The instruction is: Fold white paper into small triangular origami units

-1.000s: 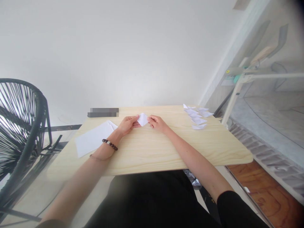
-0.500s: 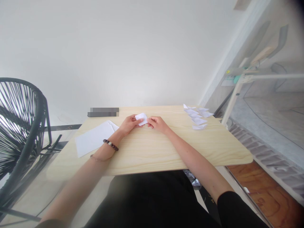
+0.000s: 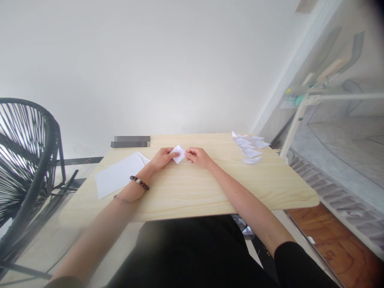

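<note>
A small folded piece of white paper (image 3: 179, 155), diamond-shaped from above, is held between both hands over the middle of the table. My left hand (image 3: 163, 158) grips its left side, thumb lying on top and the other fingers partly hidden. On the right corner, my right hand (image 3: 197, 156) pinches the paper between thumb and curled fingers. Several folded white paper boats (image 3: 252, 153) stand grouped on the table to the right of my hands. Flat sheets of white paper (image 3: 117, 175) lie to the left, beside my left wrist.
The pale wooden table (image 3: 186, 196) stands against a white wall. A dark blurred-out object (image 3: 130, 142) lies at its far left edge. A black woven chair (image 3: 36, 160) is at left, and a white metal frame (image 3: 295, 128) at right.
The folded paper has turned from a tilted, rounded outline into a flatter diamond with a corner pointing toward me. Both hands have shifted only slightly; boats and sheets stay put.
</note>
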Available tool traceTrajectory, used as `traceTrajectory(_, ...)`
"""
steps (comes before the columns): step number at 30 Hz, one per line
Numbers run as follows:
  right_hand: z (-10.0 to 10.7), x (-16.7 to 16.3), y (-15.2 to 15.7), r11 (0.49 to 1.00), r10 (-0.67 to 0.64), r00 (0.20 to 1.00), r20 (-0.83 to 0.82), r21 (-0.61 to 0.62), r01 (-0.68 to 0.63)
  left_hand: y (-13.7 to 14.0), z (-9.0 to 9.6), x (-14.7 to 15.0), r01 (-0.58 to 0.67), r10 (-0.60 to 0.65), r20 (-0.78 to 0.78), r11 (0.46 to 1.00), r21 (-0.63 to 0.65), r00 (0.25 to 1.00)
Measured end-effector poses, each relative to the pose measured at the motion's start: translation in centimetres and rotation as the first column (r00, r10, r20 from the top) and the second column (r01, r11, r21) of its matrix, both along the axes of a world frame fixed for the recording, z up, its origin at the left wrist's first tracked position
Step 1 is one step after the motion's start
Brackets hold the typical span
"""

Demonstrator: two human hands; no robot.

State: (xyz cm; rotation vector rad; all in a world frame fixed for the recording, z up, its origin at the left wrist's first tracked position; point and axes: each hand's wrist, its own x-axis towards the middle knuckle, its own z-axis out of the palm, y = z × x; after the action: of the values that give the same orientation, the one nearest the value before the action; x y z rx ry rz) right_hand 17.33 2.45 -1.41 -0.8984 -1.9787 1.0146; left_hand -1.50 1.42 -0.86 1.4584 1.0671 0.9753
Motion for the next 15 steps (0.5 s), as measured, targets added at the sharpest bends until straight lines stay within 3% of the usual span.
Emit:
traceTrajectory(7, 0.30, 0.00, -0.14, 1.000, 0.006, 1.000, -0.014, -0.027, -0.007, -0.14, 0.20, 0.06, -0.036, 0.037, -0.054, 0.999, 0.021, 0.998)
traceTrajectory(15, 0.12, -0.10, -0.04, 0.999, -0.046, 0.999, -0.007, -0.012, 0.046, -0.83, 1.04, 0.41, 0.083, -0.084, 0.019, 0.995, 0.046, 0.996)
